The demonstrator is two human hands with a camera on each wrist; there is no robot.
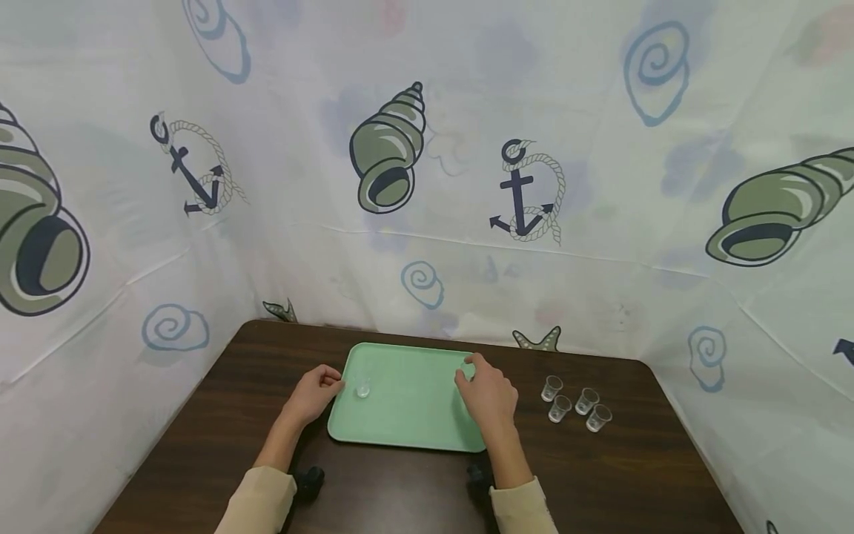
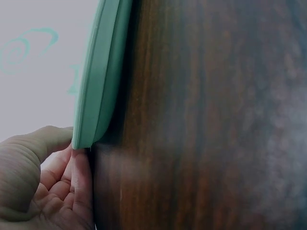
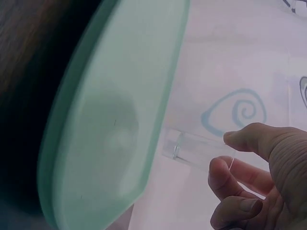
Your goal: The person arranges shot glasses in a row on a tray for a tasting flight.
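A pale green tray point(image 1: 407, 397) lies on the dark wooden table. My left hand point(image 1: 315, 395) pinches the tray's left rim between thumb and fingers; the left wrist view shows the thumb point(image 2: 53, 139) against that edge. Over the tray's right end, my right hand point(image 1: 490, 397) holds a small clear shot glass point(image 3: 196, 149) between thumb and fingers. In the right wrist view its base points toward the tray; whether it touches the tray I cannot tell. Another clear shot glass point(image 1: 362, 387) stands near the tray's left side.
Several more clear shot glasses point(image 1: 559, 409) stand grouped on the table point(image 1: 640, 460) to the right of the tray. A white cloth point(image 1: 460, 289) printed with shells and anchors hangs behind the table and along its sides.
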